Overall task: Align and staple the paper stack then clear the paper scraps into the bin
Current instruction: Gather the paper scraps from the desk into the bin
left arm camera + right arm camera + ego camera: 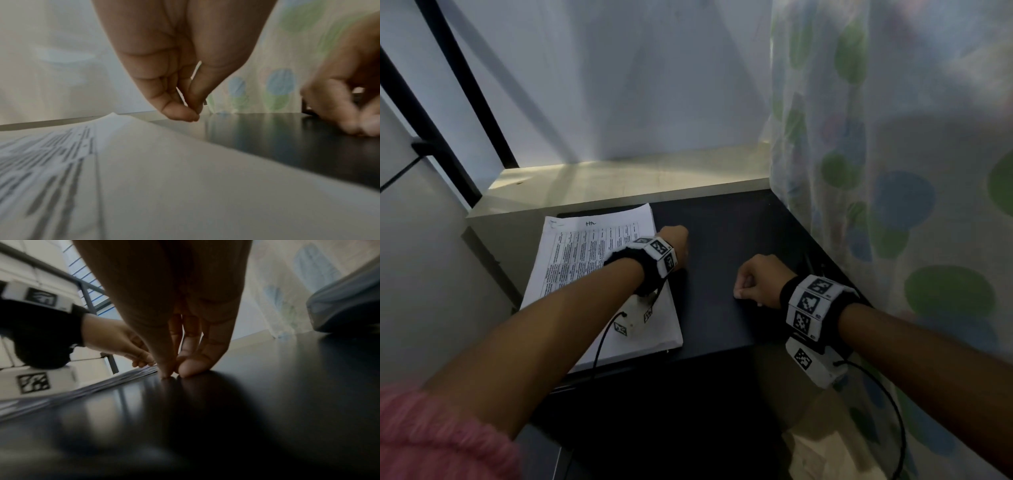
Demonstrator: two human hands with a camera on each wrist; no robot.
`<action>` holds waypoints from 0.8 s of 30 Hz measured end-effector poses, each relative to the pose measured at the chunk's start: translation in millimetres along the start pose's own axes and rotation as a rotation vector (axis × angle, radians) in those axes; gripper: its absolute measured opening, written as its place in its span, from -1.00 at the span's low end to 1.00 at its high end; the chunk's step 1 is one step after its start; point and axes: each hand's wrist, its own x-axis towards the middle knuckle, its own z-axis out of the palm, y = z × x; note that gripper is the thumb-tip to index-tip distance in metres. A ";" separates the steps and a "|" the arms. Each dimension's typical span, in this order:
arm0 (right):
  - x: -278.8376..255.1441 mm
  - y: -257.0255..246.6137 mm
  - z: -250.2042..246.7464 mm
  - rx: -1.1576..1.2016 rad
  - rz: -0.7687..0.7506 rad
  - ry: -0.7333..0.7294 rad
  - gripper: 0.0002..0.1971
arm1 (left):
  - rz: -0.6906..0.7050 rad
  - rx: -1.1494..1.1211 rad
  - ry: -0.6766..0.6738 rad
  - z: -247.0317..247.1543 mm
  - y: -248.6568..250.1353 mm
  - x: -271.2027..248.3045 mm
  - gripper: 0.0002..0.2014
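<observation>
A printed paper stack (599,274) lies on the left part of the black table (722,222). My left hand (681,240) hovers at the stack's right edge, its thumb and fingertips (185,115) pinched together just above the table. A tiny pale paper scrap (205,103) pokes out beside them. My right hand (748,287) is curled near the table's middle. In the right wrist view its thumb and forefinger tips (185,371) meet on the black surface, and I cannot tell whether anything lies between them. No bin is in view.
A grey rounded object (347,305) sits on the table at the far right, by the dotted curtain (893,205). A pale ledge (619,185) runs behind the table. Cables hang from both wrist units.
</observation>
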 end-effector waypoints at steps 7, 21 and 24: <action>3.3 -11.6 4.4 -0.237 -0.010 -0.124 -0.85 | -0.102 -0.036 0.069 -13.3 -31.5 32.1 -0.79; 13.2 10.9 8.3 -0.014 -0.066 -0.086 -0.71 | -0.126 0.102 -0.012 -34.4 -27.1 68.6 -0.68; 13.0 11.1 7.7 -0.011 -0.082 -0.084 -0.85 | -0.110 0.199 -0.073 -33.9 -22.4 69.8 -0.57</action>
